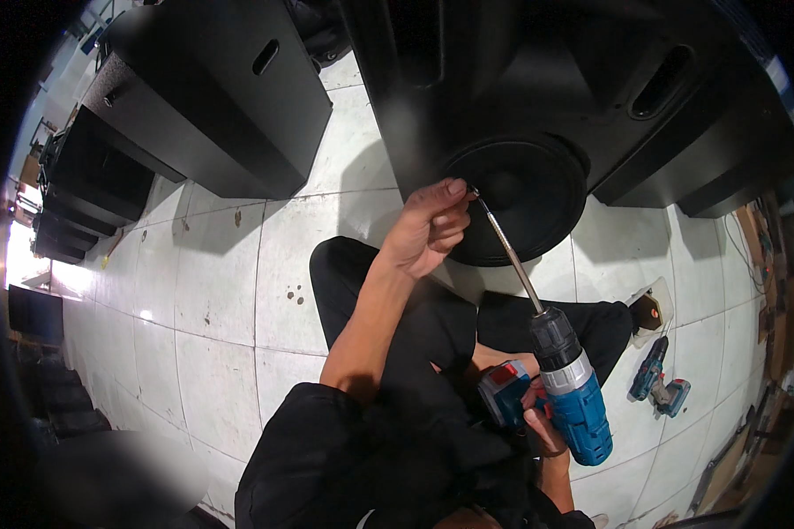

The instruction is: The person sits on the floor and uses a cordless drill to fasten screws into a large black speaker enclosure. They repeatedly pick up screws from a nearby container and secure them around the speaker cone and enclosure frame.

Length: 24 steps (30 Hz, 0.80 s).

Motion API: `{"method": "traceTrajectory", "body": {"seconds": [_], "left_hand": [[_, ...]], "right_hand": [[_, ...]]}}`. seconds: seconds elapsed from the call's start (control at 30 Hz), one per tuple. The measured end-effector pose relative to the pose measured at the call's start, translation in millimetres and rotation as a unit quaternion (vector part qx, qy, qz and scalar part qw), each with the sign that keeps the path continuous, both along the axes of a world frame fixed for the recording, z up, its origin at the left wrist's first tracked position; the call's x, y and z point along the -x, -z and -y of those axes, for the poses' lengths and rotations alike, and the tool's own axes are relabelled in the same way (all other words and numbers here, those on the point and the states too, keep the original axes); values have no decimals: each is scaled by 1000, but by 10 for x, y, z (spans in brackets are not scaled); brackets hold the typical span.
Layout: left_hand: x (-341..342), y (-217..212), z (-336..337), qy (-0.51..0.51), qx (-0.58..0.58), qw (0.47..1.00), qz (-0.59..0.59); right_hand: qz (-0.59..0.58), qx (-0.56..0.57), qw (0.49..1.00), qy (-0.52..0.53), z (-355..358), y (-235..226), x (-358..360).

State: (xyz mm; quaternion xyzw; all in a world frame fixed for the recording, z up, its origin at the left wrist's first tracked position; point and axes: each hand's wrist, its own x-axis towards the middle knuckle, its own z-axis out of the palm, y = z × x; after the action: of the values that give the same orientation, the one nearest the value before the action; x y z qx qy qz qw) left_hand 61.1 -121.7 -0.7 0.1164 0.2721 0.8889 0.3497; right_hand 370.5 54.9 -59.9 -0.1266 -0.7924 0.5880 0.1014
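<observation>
Your power drill (582, 425), at 4 o'clock, has a ribbed blue plastic body, a metallic grey collar, a black chuck and a blocky battery pack (504, 395) with red accents. Its long, slim, shiny metal bit (513, 260) points toward 11 o'clock. Your right hand (545, 427) grasps the drill's handle. Your left hand (429, 227) curls beside the bit's tip; you cannot tell whether its fingertips pinch anything. At 1 o'clock stands a matte black cabinet (538, 93) with a round, dark cone (513, 194), on glossy white floor tiles (216, 304).

Two drills (582, 410) (657, 383), two hands (425, 225) (547, 428) — (one woofer (525, 212))
</observation>
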Motion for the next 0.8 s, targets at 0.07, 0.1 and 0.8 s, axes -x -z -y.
{"method": "traceTrajectory", "body": {"seconds": [0.07, 0.1, 0.8], "left_hand": [[15, -7, 6, -2, 13, 1000, 10], [22, -8, 3, -1, 13, 1000, 8], [145, 26, 51, 14, 44, 998, -36]], "right_hand": [[3, -19, 1000, -6, -21, 18, -9], [5, 24, 1000, -10, 15, -56, 26], [19, -33, 996, 82, -46, 86, -143]]}}
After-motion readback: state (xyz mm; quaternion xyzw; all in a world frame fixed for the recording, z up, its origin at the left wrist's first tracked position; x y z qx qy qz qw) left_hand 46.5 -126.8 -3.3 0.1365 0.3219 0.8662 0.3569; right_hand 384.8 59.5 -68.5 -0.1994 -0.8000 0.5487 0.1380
